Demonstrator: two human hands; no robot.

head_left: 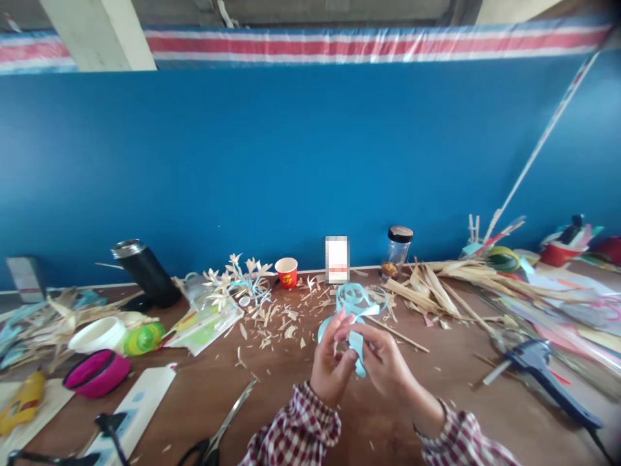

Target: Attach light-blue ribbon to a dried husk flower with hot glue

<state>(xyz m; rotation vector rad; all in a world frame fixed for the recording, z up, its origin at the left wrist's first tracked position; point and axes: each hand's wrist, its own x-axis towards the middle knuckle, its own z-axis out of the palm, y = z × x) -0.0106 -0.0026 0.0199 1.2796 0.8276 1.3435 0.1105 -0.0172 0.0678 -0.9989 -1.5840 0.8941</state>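
Observation:
A light blue ribbon [358, 346] hangs between my two hands above the middle of the table. My left hand [330, 362] is closed, its fingertips pinching the strip from the left. On the other side my right hand [388, 364] grips the same ribbon between thumb and fingers, and a short end droops below. Just beyond the fingers, loose coils [354, 294] of this ribbon lie on the table. Whatever may sit within the pinch is too small and blurred to make out. Scissors [223, 427] lie to the left of my left sleeve, pointing away from me.
A red paper cup [286, 274] and a lidded jar [398, 252] stand at the back. Dried husk flowers [242, 281] and scraps lie left; husk strips [427, 291] and a glue gun [543, 375] lie right. A power strip [140, 408] and black flask [148, 275] are further left.

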